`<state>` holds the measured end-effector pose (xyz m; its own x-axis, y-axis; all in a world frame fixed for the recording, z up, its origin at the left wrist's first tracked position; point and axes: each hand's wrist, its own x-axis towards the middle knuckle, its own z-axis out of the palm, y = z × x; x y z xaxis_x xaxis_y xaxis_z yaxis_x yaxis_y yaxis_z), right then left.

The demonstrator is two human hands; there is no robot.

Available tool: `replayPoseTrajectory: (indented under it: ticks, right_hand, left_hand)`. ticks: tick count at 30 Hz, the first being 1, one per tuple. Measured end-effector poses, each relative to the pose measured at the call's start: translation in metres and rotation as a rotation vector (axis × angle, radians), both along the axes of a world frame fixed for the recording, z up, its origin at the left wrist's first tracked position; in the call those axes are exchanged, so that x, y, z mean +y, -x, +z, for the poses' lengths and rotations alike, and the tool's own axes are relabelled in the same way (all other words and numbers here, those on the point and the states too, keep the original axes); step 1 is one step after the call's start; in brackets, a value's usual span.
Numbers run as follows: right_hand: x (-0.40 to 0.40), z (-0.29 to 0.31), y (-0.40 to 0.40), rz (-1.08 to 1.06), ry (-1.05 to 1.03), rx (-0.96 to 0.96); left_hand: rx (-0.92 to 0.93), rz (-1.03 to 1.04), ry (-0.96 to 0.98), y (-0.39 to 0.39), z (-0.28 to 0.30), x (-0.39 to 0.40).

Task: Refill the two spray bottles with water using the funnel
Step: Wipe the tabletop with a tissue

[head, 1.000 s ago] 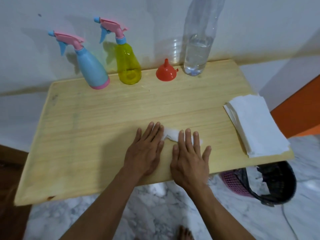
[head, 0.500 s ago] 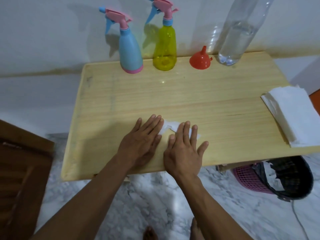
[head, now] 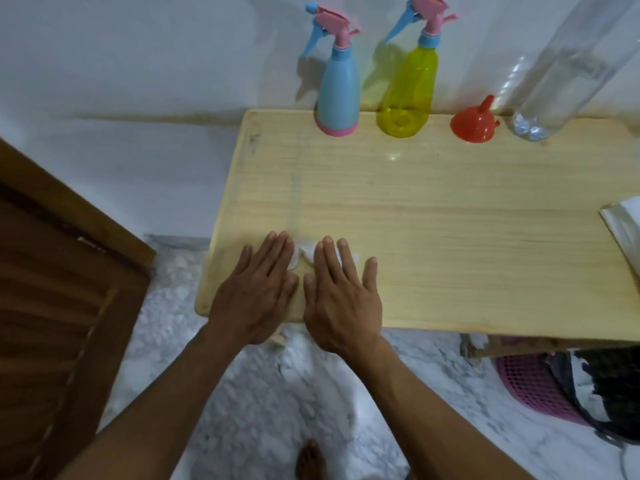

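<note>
At the back of the wooden table stand a blue spray bottle and a yellow spray bottle, both with pink trigger heads on. A red funnel sits upside down to their right. Beside it stands a tall clear water bottle. My left hand and my right hand lie flat, palms down, near the table's front left corner. A crumpled white tissue is pressed under their fingertips, mostly hidden.
A stack of white napkins lies at the table's right edge. A pink basket with a dark bag stands on the marble floor under the right side. A brown wooden door is on the left. A white wall backs the table.
Both hands, still flat on the tissue, have slid left along the table toward its front left corner. The view has shifted left with them.
</note>
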<state>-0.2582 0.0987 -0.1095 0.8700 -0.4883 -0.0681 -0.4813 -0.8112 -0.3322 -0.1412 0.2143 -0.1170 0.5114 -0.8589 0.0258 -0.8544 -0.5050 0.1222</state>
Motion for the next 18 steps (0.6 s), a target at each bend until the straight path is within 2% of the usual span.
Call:
replayPoseTrajectory:
  ticks: [4, 9, 18]
  right_hand:
    - [-0.032, 0.0, 0.03, 0.176, 0.101, 0.052]
    - [-0.068, 0.007, 0.063, 0.309, 0.119, 0.099]
    - [-0.158, 0.013, 0.138, 0.409, 0.185, 0.131]
  left_hand:
    - [0.001, 0.124, 0.041, 0.041, -0.003, -0.007]
    - [0.001, 0.214, 0.065, 0.098, -0.004, -0.032]
    - [-0.004, 0.264, 0.076, 0.189, -0.005, -0.121]
